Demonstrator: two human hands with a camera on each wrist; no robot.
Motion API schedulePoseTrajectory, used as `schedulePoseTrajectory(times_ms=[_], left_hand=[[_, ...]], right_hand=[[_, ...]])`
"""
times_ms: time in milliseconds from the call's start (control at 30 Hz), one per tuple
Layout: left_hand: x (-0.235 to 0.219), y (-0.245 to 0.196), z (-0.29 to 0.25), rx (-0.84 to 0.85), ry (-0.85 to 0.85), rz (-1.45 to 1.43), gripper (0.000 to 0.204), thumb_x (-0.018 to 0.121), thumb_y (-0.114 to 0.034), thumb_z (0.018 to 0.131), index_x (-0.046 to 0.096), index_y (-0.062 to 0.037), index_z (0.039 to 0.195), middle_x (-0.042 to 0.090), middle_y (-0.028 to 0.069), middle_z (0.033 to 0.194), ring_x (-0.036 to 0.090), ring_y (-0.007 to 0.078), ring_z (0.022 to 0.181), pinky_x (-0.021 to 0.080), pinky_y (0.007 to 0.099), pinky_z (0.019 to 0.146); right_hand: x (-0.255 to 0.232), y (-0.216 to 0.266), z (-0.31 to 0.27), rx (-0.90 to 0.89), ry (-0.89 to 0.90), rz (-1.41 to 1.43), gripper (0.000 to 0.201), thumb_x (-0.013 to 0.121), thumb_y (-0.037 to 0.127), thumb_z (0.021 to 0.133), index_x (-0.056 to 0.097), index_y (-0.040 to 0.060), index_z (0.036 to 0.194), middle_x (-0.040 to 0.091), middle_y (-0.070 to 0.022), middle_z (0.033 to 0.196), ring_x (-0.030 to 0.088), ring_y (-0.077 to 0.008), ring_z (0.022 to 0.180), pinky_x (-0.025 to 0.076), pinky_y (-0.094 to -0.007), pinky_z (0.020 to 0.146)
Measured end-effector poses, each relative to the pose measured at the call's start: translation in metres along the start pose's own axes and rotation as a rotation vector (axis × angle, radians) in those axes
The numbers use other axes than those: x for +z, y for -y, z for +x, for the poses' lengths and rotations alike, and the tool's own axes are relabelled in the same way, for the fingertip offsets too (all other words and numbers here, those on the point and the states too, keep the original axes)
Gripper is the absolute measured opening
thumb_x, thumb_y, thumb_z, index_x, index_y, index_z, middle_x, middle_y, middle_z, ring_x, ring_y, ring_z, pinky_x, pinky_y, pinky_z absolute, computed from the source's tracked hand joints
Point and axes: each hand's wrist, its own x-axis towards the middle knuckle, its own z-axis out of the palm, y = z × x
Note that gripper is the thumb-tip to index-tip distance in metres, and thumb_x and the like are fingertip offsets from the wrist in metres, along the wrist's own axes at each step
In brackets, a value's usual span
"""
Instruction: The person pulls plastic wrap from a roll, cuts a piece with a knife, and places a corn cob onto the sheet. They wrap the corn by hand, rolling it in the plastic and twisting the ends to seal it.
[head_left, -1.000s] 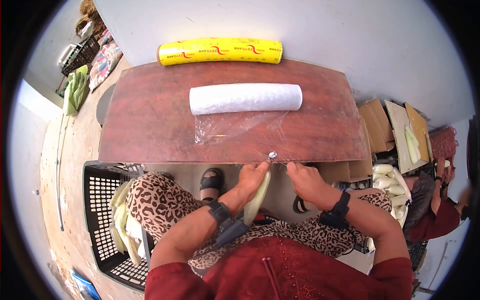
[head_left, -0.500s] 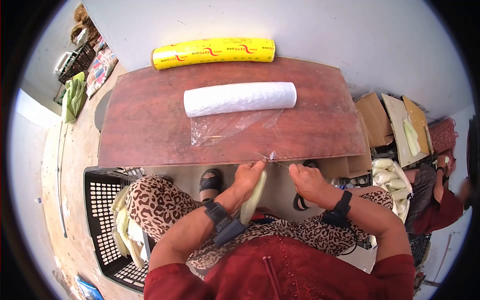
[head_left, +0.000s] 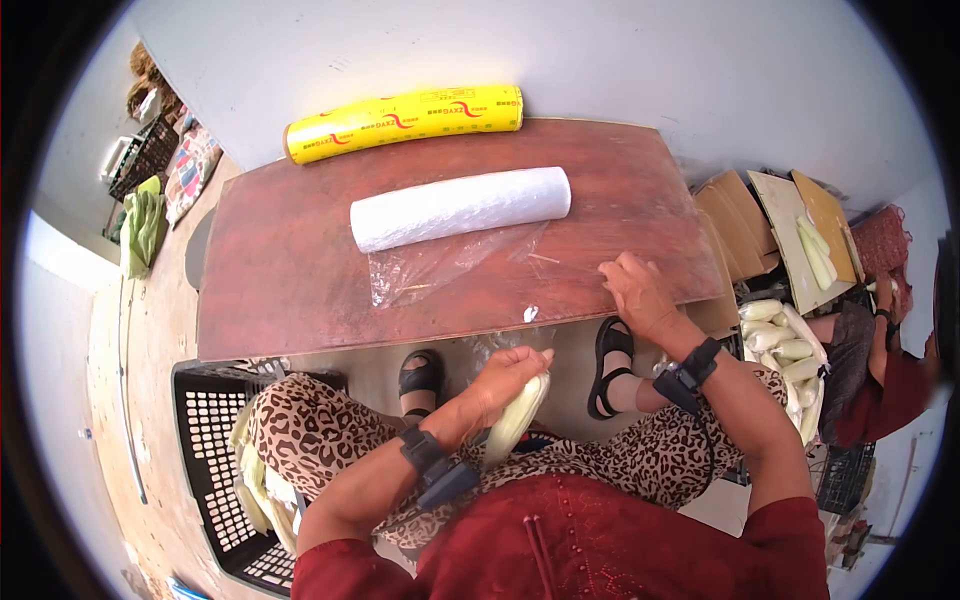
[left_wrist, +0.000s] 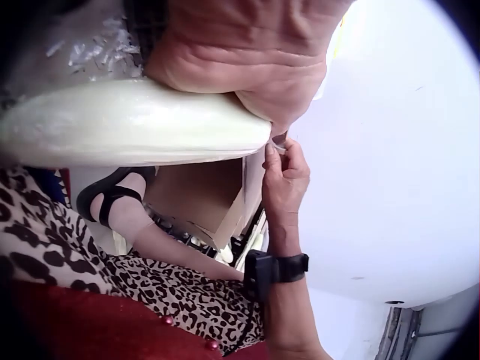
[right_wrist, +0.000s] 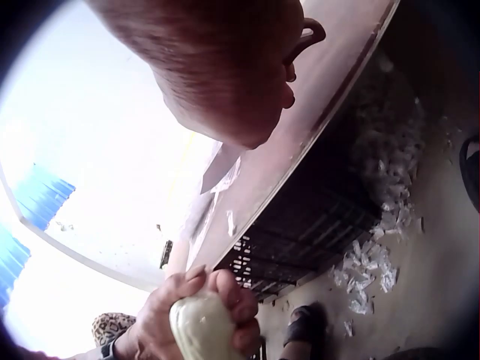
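Note:
My left hand grips a pale green ear of corn below the table's front edge. In the left wrist view, the ear looks smooth and glossy, lying along the underside of that hand. My right hand is over the table's front right part, its fingers curled. In the right wrist view it holds scissors, with a grey blade below the hand and a brown handle loop beyond the fingers. A small white scrap sits at the front edge of the red-brown table.
A roll of clear film lies on the table with a loose flap. Behind it is a yellow printed roll. A black crate with corn stands left; wrapped ears are piled right, near another person. Plastic scraps litter the floor.
The hands have come apart: my right hand has moved up and right over the table with the scissors, while my left hand has lowered slightly with the corn. The view has turned slightly.

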Motion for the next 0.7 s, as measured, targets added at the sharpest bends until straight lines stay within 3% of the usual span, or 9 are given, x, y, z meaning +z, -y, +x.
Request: schedulePoseTrajectory(times_ms=[167, 267, 367, 467, 600, 700], left_hand=[[0.003, -0.013, -0.006, 0.032, 0.015, -0.046, 0.051, 0.049, -0.054, 0.096, 0.059, -0.0043, 0.091, 0.061, 0.0069, 0.074, 0.064, 0.0195, 0.062, 0.052, 0.0320, 0.052], [0.002, -0.014, -0.006, 0.090, -0.013, 0.005, 0.059, 0.041, -0.059, 0.097, 0.059, -0.0028, 0.094, 0.061, 0.0075, 0.074, 0.064, 0.0204, 0.063, 0.053, 0.0328, 0.053], [0.001, -0.016, -0.006, 0.142, -0.022, 0.091, 0.064, 0.037, -0.062, 0.097, 0.059, -0.0014, 0.097, 0.062, 0.0080, 0.075, 0.064, 0.0198, 0.063, 0.053, 0.0324, 0.054], [0.002, -0.020, -0.008, 0.168, -0.035, 0.171, 0.067, 0.035, -0.063, 0.097, 0.059, -0.0003, 0.100, 0.063, 0.0088, 0.076, 0.064, 0.0186, 0.063, 0.053, 0.0316, 0.055], [-0.002, -0.022, -0.007, 0.169, -0.027, 0.253, 0.070, 0.033, -0.064, 0.097, 0.060, 0.0006, 0.103, 0.063, 0.0088, 0.075, 0.063, 0.0171, 0.064, 0.052, 0.0305, 0.056], [-0.001, -0.023, -0.008, 0.176, -0.034, 0.248, 0.072, 0.030, -0.064, 0.097, 0.059, 0.0007, 0.105, 0.064, 0.0091, 0.080, 0.063, 0.0168, 0.065, 0.052, 0.0303, 0.057]], right_hand=[[-0.001, -0.011, 0.007, 0.032, -0.130, -0.156, 0.018, 0.063, 0.011, 0.085, 0.062, 0.0058, 0.103, 0.056, -0.0113, 0.092, 0.057, -0.0317, 0.085, 0.042, -0.0406, 0.073], [0.001, 0.010, 0.016, 0.137, -0.013, 0.192, 0.024, 0.063, 0.026, 0.089, 0.065, 0.0038, 0.096, 0.059, -0.0108, 0.084, 0.059, -0.0290, 0.080, 0.043, -0.0439, 0.073], [-0.039, 0.057, 0.031, 0.306, 0.438, 0.689, 0.044, 0.061, 0.041, 0.090, 0.065, -0.0029, 0.085, 0.063, -0.0182, 0.075, 0.060, -0.0334, 0.071, 0.045, -0.0434, 0.065], [-0.052, 0.079, 0.038, 0.175, 0.626, 0.600, 0.059, 0.057, 0.050, 0.091, 0.062, -0.0072, 0.079, 0.061, -0.0250, 0.070, 0.058, -0.0376, 0.062, 0.045, -0.0440, 0.057], [-0.043, 0.086, 0.034, 0.114, 0.595, 0.718, 0.052, 0.052, 0.042, 0.095, 0.063, -0.0062, 0.081, 0.061, -0.0286, 0.077, 0.060, -0.0439, 0.072, 0.046, -0.0498, 0.067], [-0.032, 0.084, 0.032, 0.080, 0.564, 0.650, 0.043, 0.050, 0.033, 0.094, 0.063, -0.0055, 0.079, 0.061, -0.0289, 0.079, 0.060, -0.0455, 0.076, 0.046, -0.0516, 0.070]])
